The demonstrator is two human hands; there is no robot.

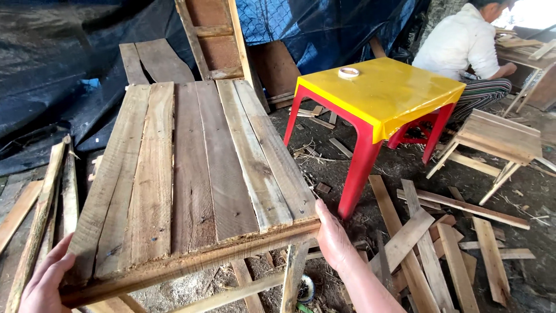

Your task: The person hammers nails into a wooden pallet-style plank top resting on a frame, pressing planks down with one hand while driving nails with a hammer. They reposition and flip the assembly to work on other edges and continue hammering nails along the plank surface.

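Dark tarpaulin (52, 64) hangs behind an outdoor woodworking yard with a dirt floor (382, 168) strewn with offcuts. At centre, a person grips a rough wooden table (197, 179) whose top is made of six planks laid side by side, nailed over a front rail, with two legs showing beneath its near edge. The left hand (43, 284) wraps the near left corner of the tabletop, fingers curled over the plank edge. The right hand (333, 237) presses flat against the near right corner, fingers spread along the side of the top; whether its thumb hooks underneath cannot be told.

Just beyond the table's far right corner stands one red plastic table (359, 168) with a yellow top (388, 93), and one roll of tape (348, 72) lies near its far left corner. To the right of it, loose planks (428, 243) lie scattered on the ground in a rough pile. One small unfinished wooden stool (498, 139) stands beyond them. Behind the yellow top, another person in a white shirt (457, 43) sits bent over work. One wooden frame (217, 40) leans against the tarpaulin, and several thin slats (55, 197) lie along the left edge of the yard.
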